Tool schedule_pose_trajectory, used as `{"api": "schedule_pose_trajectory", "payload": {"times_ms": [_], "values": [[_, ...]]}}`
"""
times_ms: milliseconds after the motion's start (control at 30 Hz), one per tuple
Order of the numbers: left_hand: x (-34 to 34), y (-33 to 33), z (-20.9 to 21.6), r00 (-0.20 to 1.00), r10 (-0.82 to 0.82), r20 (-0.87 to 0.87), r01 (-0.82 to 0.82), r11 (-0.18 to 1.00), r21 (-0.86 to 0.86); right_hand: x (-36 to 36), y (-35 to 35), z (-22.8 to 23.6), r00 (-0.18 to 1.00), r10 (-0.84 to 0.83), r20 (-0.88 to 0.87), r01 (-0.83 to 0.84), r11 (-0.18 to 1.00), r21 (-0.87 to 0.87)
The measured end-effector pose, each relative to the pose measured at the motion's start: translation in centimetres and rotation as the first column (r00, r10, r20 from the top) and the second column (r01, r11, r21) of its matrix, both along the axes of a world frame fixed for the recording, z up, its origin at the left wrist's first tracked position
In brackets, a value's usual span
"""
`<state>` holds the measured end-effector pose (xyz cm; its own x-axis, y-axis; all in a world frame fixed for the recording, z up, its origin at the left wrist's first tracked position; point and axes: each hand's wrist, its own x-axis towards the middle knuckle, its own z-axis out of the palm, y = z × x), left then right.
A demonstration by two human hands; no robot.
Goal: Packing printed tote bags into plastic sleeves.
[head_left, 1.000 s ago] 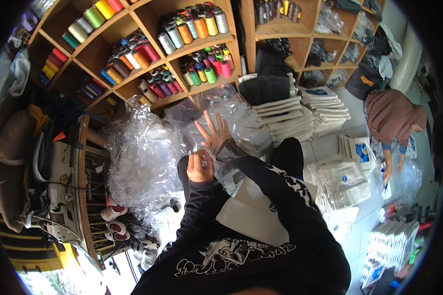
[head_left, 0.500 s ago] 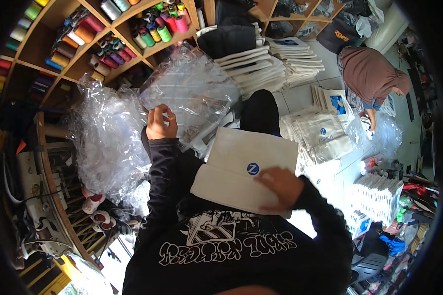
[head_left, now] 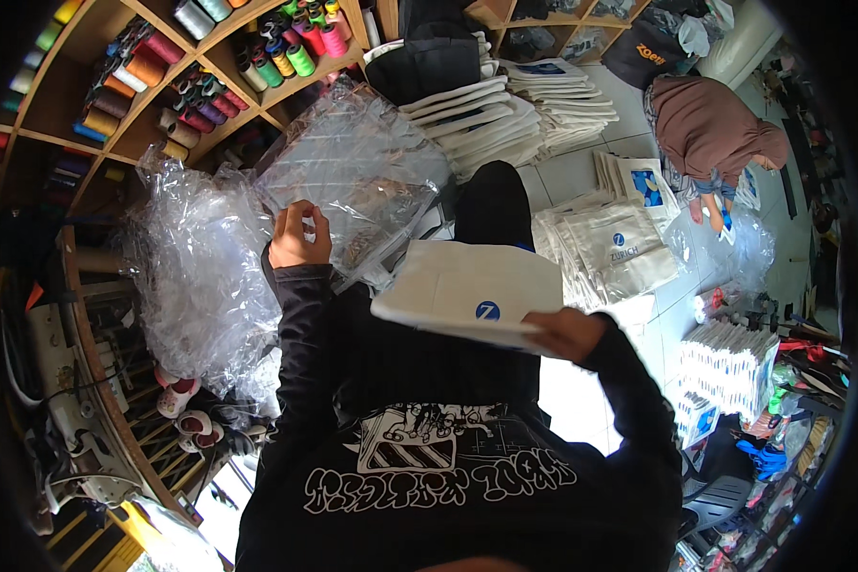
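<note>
A folded cream canvas bag (head_left: 439,281) with a round blue mark is held up over my lap, its near edge lifted and tilted. My right hand (head_left: 570,334) grips its right corner with closed fingers. To the left, my left hand (head_left: 300,235) has its fingers curled in a pinch at the near-left edge of a flat clear plastic bag (head_left: 362,157). The fingertips overlap the plastic there, and little of the pinched edge shows. My raised knee in black (head_left: 494,205) stands just beyond the canvas bag.
Crumpled clear plastic (head_left: 195,276) is heaped at left. Stacked canvas bags (head_left: 481,124) stand beyond my knee; more canvas bags (head_left: 615,243) lie right on the tiled floor. A co-worker (head_left: 710,129) bends over plastic at far right. Thread spools (head_left: 296,57) fill wooden shelves.
My right hand has gone from lying over the canvas bag to gripping its right corner. The bag's near edge has risen away from my lap. My left hand stays at the plastic.
</note>
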<state>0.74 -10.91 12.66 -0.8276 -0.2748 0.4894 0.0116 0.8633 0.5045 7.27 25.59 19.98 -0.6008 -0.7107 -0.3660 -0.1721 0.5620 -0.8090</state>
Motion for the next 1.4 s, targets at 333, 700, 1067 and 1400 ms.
{"api": "schedule_pose_trajectory", "payload": {"times_ms": [333,700,1067,1400], "values": [[0.2,-0.2,0.2,0.999,-0.007,0.045,0.006,1.000,0.019,-8.4,3.4,-7.6,0.926,0.096,0.366,-0.160,0.976,0.150],[0.4,-0.7,-0.4,0.987,-0.046,0.152,0.035,0.997,0.075,-1.1,-0.5,-3.4,0.777,0.123,-0.617,-0.006,0.982,0.188],[-0.2,-0.3,-0.4,0.969,-0.028,0.246,-0.028,0.975,0.219,2.4,-2.0,-6.6,0.525,0.212,-0.825,0.213,0.905,0.368],[-0.5,0.0,-0.3,0.955,-0.065,0.291,-0.015,0.964,0.264,-1.6,-1.6,0.7,0.682,-0.064,-0.729,0.186,0.978,0.089]]}}
